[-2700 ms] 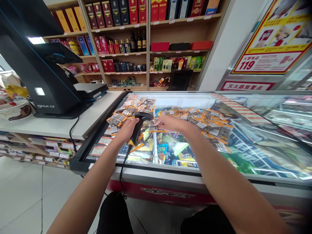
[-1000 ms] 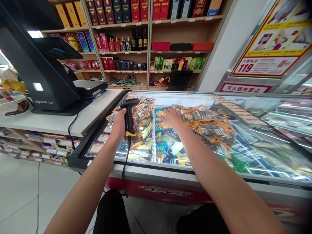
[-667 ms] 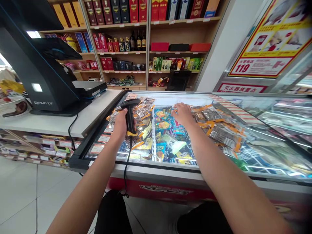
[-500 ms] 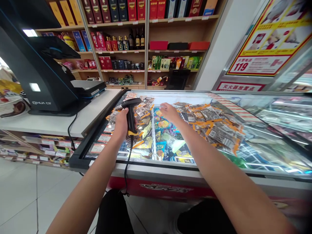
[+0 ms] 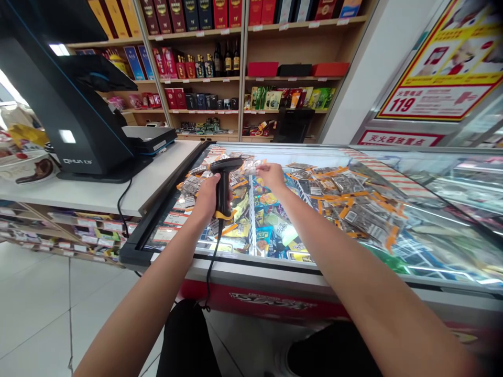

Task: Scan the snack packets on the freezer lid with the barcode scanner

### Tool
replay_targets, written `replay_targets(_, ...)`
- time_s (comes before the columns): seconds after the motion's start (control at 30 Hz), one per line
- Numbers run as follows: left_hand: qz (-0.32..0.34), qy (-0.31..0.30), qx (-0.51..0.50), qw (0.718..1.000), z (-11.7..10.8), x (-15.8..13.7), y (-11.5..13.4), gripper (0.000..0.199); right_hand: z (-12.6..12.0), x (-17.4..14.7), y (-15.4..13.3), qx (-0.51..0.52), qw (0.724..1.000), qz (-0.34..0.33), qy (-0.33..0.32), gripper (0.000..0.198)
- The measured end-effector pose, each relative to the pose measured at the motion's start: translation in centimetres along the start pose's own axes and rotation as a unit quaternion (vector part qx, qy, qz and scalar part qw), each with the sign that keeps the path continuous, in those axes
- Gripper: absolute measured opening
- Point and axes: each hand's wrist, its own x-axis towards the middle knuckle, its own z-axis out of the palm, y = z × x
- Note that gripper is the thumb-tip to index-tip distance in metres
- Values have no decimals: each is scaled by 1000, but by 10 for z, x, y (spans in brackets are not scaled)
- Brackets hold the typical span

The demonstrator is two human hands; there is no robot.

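My left hand (image 5: 207, 198) is wrapped round the grip of a black and yellow barcode scanner (image 5: 222, 186), held upright above the freezer's glass top. A cord (image 5: 214, 262) hangs from the scanner's base. To its right, my right hand (image 5: 272, 175) pinches the edge of a small clear packet with orange trim (image 5: 250, 167), close to the scanner's head. Under and behind the scanner spreads one pile of such packets (image 5: 192, 184). A larger pile of them (image 5: 353, 196) lies right of my right forearm. Bright snack-like bags (image 5: 271, 220) show through the glass.
The chest freezer's front rim (image 5: 267, 268) runs across before me. At left a counter (image 5: 98, 198) carries a black checkout terminal (image 5: 88, 131) and a white tub (image 5: 29, 166). Shelves (image 5: 196, 78) of boxes and bottles stand behind; a wall poster (image 5: 432, 78) is at right.
My right hand, blurred and without a clear packet before, now has a packet in its fingertips beside the scanner. The whole view has shifted slightly; the left hand keeps its hold.
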Motion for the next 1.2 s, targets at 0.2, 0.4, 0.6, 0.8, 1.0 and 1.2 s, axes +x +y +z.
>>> replay_targets(0.2,-4,-65,44,997,4,-6,-5,46,-50,-19,2,82,991,-49,88,63)
replay_targets(0.4,-19,-111,94,989,-2,-7,-4,45,-64,-21,-5,74,992,-35,96,30)
replay_targets(0.6,-31,-164,135,977,-1,-11,-4,41,-63,-24,-13,160,983,39,84,31)
replay_targets(0.8,-28,-164,144,976,0,-12,-5,42,-67,-21,-17,159,984,27,76,28)
replay_targets(1.0,13,-144,108,984,-2,-11,-4,51,-67,-22,-18,144,987,27,63,34)
replay_targets(1.2,46,-129,71,988,-4,-9,-2,54,-65,-25,-23,138,989,36,48,31)
